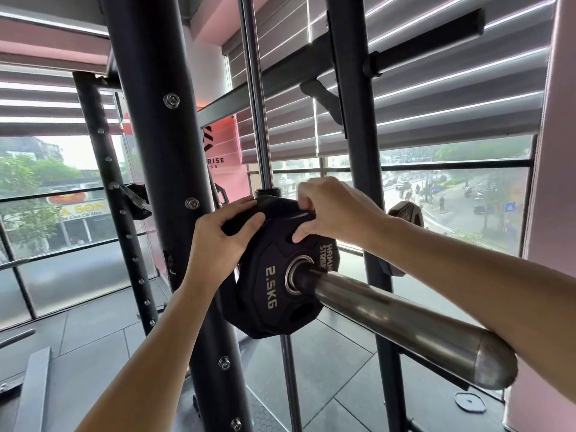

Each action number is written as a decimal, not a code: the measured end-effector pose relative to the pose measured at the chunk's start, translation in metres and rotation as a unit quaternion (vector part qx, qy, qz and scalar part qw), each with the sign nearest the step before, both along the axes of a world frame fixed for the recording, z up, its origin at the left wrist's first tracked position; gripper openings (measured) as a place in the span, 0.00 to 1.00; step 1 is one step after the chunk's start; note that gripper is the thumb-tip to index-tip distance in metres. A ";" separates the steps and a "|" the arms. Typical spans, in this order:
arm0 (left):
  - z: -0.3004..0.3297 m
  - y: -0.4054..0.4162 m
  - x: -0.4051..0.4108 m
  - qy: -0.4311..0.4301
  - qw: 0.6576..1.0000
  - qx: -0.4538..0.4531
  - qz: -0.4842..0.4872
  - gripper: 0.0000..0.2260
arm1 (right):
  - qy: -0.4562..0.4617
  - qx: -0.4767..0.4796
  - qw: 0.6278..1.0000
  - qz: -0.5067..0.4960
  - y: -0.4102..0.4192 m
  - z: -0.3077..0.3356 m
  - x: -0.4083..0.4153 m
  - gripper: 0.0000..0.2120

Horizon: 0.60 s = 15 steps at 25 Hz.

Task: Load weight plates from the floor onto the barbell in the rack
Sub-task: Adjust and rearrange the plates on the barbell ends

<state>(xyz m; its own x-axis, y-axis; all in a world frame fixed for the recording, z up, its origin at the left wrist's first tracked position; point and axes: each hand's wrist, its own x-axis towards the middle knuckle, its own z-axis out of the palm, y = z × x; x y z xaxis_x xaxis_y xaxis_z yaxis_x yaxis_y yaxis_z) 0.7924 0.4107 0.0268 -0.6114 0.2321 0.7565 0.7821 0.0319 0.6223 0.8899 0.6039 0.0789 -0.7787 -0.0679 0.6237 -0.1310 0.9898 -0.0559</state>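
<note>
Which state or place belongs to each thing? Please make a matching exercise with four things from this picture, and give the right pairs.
Things:
1. 2.5 kg weight plate
2. barbell sleeve
3. left hand
4. small grey disc

States or places:
A. lies on the floor at the lower right
B. bare shiny metal from the plate to its rounded end
C. threaded on the sleeve, black with pale lettering
D. grips the plate's upper left rim

The right hand also holds the plate's top edge.

Right pairs: 1-C, 2-B, 3-D, 4-A
</note>
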 end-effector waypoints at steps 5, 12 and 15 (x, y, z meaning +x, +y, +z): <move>-0.002 -0.003 0.002 0.014 0.999 -0.040 -0.002 0.24 | -0.141 -0.184 0.971 -0.059 0.013 -0.006 -0.006 0.29; 0.000 -0.005 0.002 0.018 0.998 -0.055 -0.008 0.24 | -0.002 -0.159 0.987 -0.025 -0.001 -0.009 0.001 0.25; 0.001 -0.005 0.003 0.022 0.997 -0.074 -0.001 0.30 | 0.024 -0.194 0.978 0.067 0.005 -0.006 0.005 0.19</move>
<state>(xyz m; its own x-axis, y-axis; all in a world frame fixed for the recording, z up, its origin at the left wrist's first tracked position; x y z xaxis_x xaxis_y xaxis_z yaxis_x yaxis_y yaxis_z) 0.7953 0.4056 0.0278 -0.5774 0.3444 0.7403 0.8091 0.1195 0.5754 0.8946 0.6091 0.0733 -0.7486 0.0823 0.6578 -0.2694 0.8689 -0.4153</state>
